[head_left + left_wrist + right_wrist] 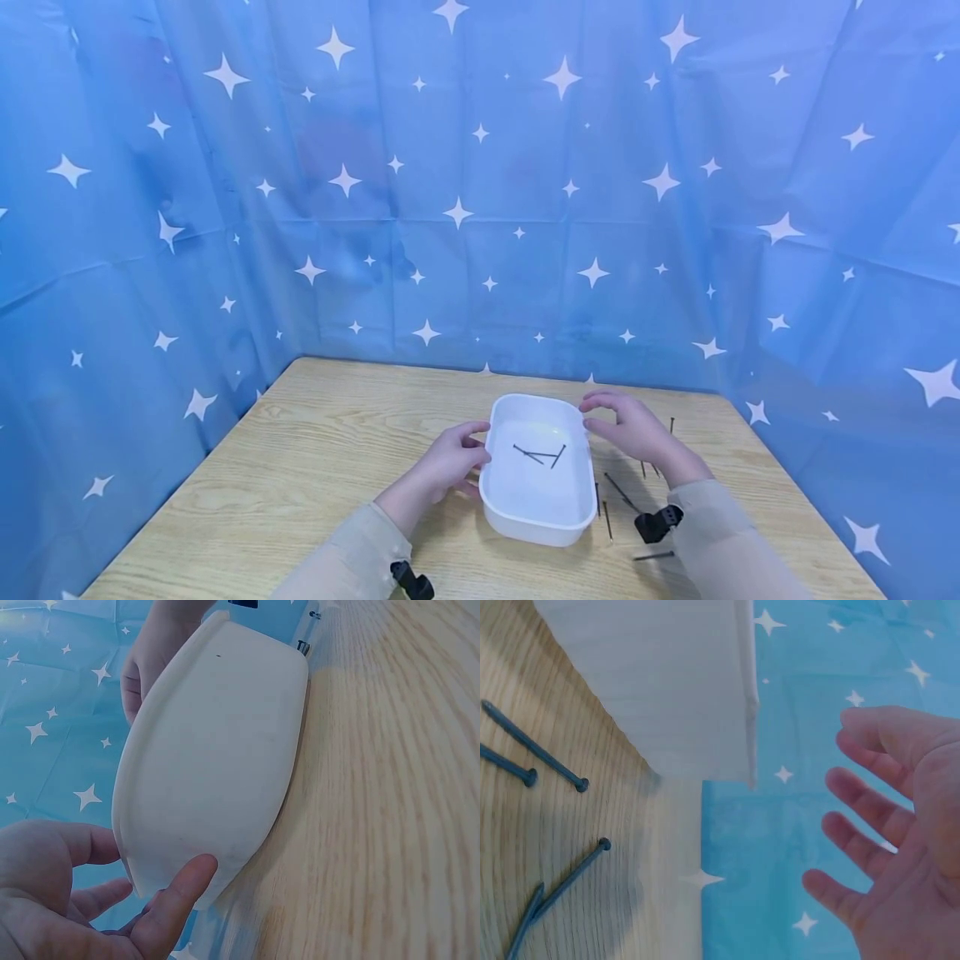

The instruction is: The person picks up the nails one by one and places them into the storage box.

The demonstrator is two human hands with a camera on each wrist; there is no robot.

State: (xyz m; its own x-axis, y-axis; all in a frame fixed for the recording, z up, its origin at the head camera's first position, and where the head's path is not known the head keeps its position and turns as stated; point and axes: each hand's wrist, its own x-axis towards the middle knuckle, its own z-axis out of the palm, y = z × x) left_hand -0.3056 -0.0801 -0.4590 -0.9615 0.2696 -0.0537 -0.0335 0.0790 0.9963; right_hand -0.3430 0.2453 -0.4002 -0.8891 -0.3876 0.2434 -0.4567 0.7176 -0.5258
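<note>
My spread left hand (448,458) touches the white tub (536,504); pushing could skid it into nails (534,745) below my spread right hand (633,429).

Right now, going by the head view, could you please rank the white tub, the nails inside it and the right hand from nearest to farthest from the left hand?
1. White tub: right at the fingertips of the left hand.
2. Nails: on the tub's floor, inside its near wall.
3. Right hand: farthest, across the tub on its right side.
</note>
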